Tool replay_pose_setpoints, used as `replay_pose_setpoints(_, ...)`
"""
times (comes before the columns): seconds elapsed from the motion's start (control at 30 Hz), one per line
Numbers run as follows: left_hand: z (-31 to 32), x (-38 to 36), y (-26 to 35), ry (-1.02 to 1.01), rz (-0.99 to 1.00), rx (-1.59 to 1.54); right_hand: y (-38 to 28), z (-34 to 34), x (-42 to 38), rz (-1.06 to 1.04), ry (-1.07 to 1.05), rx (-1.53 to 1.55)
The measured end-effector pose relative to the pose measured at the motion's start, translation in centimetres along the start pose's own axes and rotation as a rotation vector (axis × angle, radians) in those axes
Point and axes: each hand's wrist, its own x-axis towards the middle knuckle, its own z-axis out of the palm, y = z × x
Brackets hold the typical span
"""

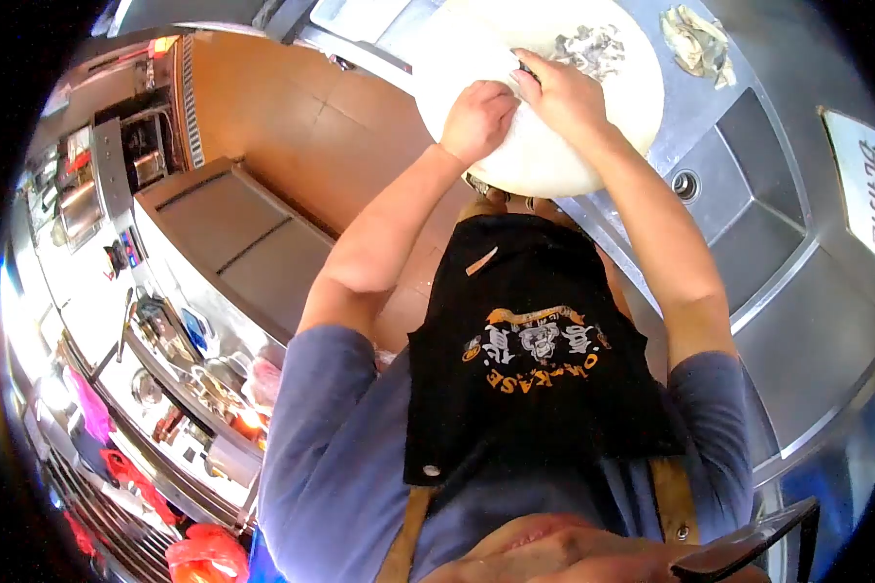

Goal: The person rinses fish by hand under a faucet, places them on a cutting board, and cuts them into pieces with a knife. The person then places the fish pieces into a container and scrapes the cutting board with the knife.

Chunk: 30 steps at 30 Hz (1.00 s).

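At twelve o'clock: round white cutting board point(554, 146), gripped at its near rim.
Left hand point(476, 117): fingers curled on rim.
Right hand point(564, 92): just beside, fingers pressed together on a small dark object, unidentifiable.

We find the board point(554, 146) on the bench point(807, 321), both hands point(525, 102) upon it, scraps point(593, 49) behind them, the sink point(739, 185) to the right.

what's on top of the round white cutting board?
On the round white cutting board: a grey scrap pile near the far edge, plus the left hand and right hand. A small dark item shows between them; the hands mostly hide it.
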Motion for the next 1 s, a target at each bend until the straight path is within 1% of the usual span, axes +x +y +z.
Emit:
replay_pose_setpoints(0.03,-0.4,-0.1,0.2,0.050,-0.010,-0.016,0.0,-0.3,0.7,-0.005,0.054,-0.013)
replay_pose_setpoints(0.07,-0.6,-0.2,0.2,0.104,-0.026,-0.035,0.4,-0.9,-0.2,-0.003,0.064,-0.020)
replay_pose_setpoints(0.1,-0.6,-0.4,0.1,0.126,-0.053,-0.008,0.9,-1.8,-2.7,-0.012,0.030,0.015)
replay_pose_setpoints(0.17,-0.2,0.0,-0.1,0.109,-0.046,0.009,1.8,-1.9,-5.6,-0.020,-0.025,0.043)
replay_pose_setpoints(0.23,0.0,0.0,-0.3,0.087,-0.049,0.038,2.1,-1.1,-6.8,-0.095,-0.023,-0.001)
replay_pose_setpoints(0.27,-0.1,-0.1,-0.3,0.048,-0.057,0.032,2.4,-0.1,-5.7,-0.091,-0.035,0.004)
replay_pose_setpoints(0.3,-0.3,-0.2,-0.2,0.010,-0.060,0.032,2.0,0.8,-2.9,-0.050,-0.006,0.045)
replay_pose_setpoints(0.37,-0.6,-0.6,-0.5,-0.018,-0.060,0.018,0.4,0.5,-0.5,-0.014,0.041,0.092)
replay_pose_setpoints(0.43,-1.5,0.3,-0.8,-0.036,-0.038,0.000,-0.7,-0.8,1.0,0.031,-0.007,0.018)
replay_pose_setpoints(0.47,-1.8,-0.1,-0.5,0.023,-0.046,-0.013,-0.7,-1.5,0.0,0.030,-0.004,0.015)
replay_pose_setpoints(0.5,-2.0,-0.4,-0.3,0.083,-0.060,-0.028,-0.6,-2.8,-2.3,0.048,-0.063,0.044)
replay_pose_setpoints(0.53,-1.8,-0.3,-0.5,0.087,-0.066,-0.032,-0.4,-3.6,-3.9,0.066,-0.124,0.073)
replay_pose_setpoints(0.63,-1.3,-0.3,-1.6,0.065,-0.034,-0.021,0.6,-1.8,-6.2,0.008,-0.177,0.014)
replay_pose_setpoints(0.67,-1.2,-0.5,-1.7,0.020,-0.034,-0.013,1.0,-0.7,-5.3,0.013,-0.187,0.020)
replay_pose_setpoints(0.7,-1.4,-0.8,-1.5,-0.024,-0.035,-0.002,0.6,0.4,-3.1,-0.020,-0.108,0.040)
replay_pose_setpoints(0.73,-1.5,-1.0,-1.4,-0.028,-0.036,0.006,0.2,1.1,-1.4,-0.058,-0.018,0.060)
replay_pose_setpoints(0.83,-2.4,-0.5,-1.1,-0.025,-0.004,-0.035,-1.1,1.0,0.5,-0.043,0.040,0.032)
replay_pose_setpoints(0.87,-2.8,-0.9,-0.7,0.025,-0.031,-0.002,-0.9,0.4,-0.2,-0.045,0.044,0.028)
replay_pose_setpoints(0.9,-2.9,-1.1,-0.5,0.075,-0.061,0.026,-0.4,-0.4,-2.2,-0.061,0.012,0.040)
replay_pose_setpoints(0.93,-2.6,-1.2,-0.6,0.077,-0.069,0.019,-0.1,-1.1,-4.2,-0.076,-0.028,0.054)
replay_pose_setpoints(0.97,-2.2,-1.3,-0.9,0.053,-0.058,0.008,0.2,-1.4,-5.6,-0.008,-0.153,0.018)
replay_pose_setpoints(1.0,-2.0,-1.4,-1.2,0.030,-0.048,0.001,0.2,-0.9,-5.5,-0.014,-0.167,0.016)
